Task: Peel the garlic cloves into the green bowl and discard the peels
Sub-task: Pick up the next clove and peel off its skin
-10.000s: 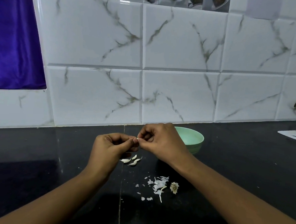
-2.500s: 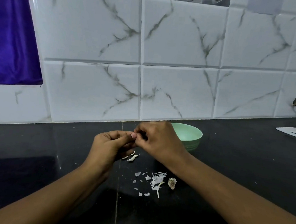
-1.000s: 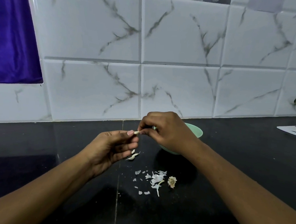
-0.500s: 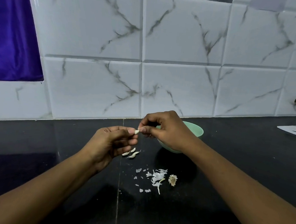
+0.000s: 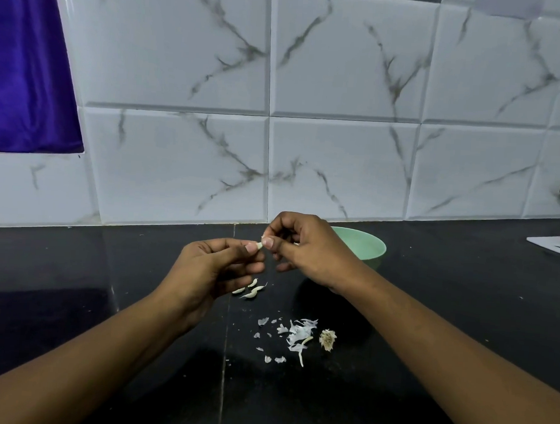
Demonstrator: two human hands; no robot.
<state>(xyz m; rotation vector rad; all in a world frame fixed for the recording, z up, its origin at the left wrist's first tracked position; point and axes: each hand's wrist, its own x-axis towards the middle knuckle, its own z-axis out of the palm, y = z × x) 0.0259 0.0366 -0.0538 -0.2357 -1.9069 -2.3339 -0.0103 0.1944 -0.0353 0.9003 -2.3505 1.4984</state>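
Both the left hand [image 5: 216, 267] and right hand [image 5: 306, 246] pinch one garlic clove [image 5: 259, 245] (tiny, light, probably slippery); best gripped by its ends.

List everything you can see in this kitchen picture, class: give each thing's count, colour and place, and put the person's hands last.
Bowl: one, pale green, on the counter behind the right hand.
Held garlic clove: one, whitish, pinched between both hands' fingertips.
Loose cloves: about three, whitish, on the counter below the left hand.
Peels: a scatter, white, on the counter nearer the camera.
Root stub: one, beige, just right of the peels.
Counter: one, black, glossy.
Wall tiles: white with grey veins, behind the counter.
Cloth: purple, upper left.
Flat white object: far right, cut off.
Left hand: on the clove.
Right hand: on the clove.
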